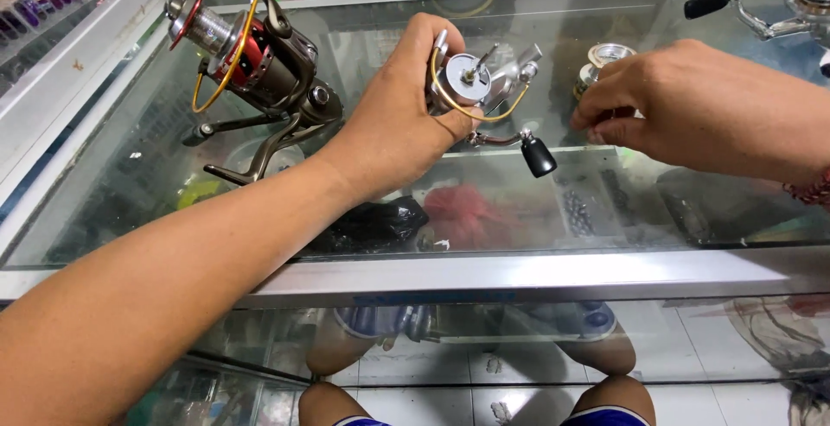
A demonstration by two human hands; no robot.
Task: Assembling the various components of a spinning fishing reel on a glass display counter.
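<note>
My left hand [398,111] grips a silver spinning reel body [474,83] with a gold bail wire, its bare shaft pointing up and its black-knobbed handle [538,155] hanging to the right. My right hand [692,106] pinches a small gold-and-silver spool [601,61] that rests on the glass counter top [432,219] just right of the reel. The two hands are a short gap apart above the glass.
A second spinning reel [255,59], red and grey with a gold bail, lies on the glass at the far left. Another reel's black-knobbed handle [709,3] shows at the top right corner. Tackle lies under the glass. A metal counter edge [519,275] runs along the front.
</note>
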